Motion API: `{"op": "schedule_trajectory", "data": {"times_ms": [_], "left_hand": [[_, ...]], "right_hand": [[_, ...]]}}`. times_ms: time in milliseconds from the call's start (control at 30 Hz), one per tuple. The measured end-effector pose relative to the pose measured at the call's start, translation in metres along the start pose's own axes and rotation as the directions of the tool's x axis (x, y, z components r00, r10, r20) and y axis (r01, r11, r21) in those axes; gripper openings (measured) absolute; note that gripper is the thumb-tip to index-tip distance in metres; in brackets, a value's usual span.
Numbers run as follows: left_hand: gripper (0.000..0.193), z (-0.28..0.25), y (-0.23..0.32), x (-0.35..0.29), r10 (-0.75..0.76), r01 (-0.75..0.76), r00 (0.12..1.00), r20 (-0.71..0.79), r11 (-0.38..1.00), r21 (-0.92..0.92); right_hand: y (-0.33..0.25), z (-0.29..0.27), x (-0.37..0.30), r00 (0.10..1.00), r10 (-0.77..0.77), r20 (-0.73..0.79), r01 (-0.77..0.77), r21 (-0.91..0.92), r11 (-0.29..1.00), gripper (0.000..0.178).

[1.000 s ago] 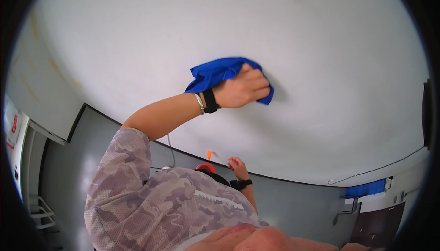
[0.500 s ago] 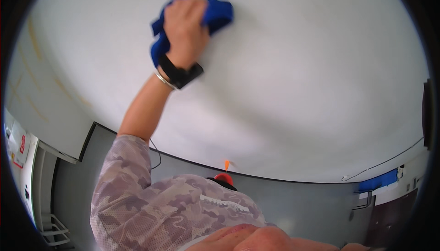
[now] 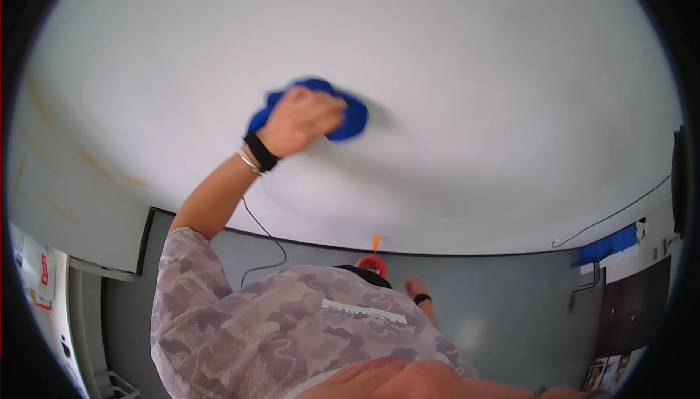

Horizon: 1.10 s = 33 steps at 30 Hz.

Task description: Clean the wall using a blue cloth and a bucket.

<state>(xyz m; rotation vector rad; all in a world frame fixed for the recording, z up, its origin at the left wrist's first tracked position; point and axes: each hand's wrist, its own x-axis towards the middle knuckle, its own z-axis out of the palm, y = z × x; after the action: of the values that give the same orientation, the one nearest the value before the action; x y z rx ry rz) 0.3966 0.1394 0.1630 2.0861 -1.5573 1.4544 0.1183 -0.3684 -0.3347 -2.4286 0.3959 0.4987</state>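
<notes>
My left hand (image 3: 300,120) is pressed over a bunched blue cloth (image 3: 353,118) against a white wall (image 3: 474,78). Motion smears the fingers a little, but they bend over the cloth, which spreads out on both sides of them. A black band and a silver bracelet circle that wrist. Low beside my body hangs my right hand (image 3: 415,287), away from the wall and with a dark band at its wrist; it is too small for its fingers to be made out.
On the grey floor (image 3: 488,304) by the wall's foot is a red round object (image 3: 372,265), with an orange pointed piece (image 3: 376,243) above it. A dark cable (image 3: 281,249) curls at the left. Yellowish streaks (image 3: 95,163) mark the left wall. A blue item (image 3: 609,244) lies at the right.
My left hand has come down the wall with the blue cloth, and its elbow has dropped. My right hand has come into view beside my body.
</notes>
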Motion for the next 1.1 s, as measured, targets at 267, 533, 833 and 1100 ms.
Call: {"op": "schedule_trajectory", "data": {"times_ms": [267, 533, 833, 1100], "left_hand": [[0.046, -0.002, -0.019, 0.026, -0.511, 0.603, 0.599, -0.617, 0.795, -0.073], [0.021, 0.090, 0.098, -0.038, -0.145, 0.153, 0.988, 0.050, 0.959, -0.237], [0.029, 0.027, 0.035, -0.030, -0.425, 0.472, 0.836, -0.346, 0.879, 0.062], [0.029, 0.111, 0.114, -0.074, -0.432, 0.433, 0.901, -0.028, 0.901, 0.016]], "right_hand": [[0.165, 0.077, -0.063, 0.916, 0.382, 0.123, -0.401, 0.259, 0.878, 0.020], [0.073, 0.085, -0.100, 0.963, 0.185, 0.197, -0.165, -0.113, 0.980, 0.024], [0.080, 0.028, -0.048, 0.993, 0.115, 0.025, -0.118, 0.156, 0.981, 0.022], [0.088, 0.025, -0.071, 0.930, 0.367, 0.032, -0.308, 0.613, 0.728, 0.024]]}}
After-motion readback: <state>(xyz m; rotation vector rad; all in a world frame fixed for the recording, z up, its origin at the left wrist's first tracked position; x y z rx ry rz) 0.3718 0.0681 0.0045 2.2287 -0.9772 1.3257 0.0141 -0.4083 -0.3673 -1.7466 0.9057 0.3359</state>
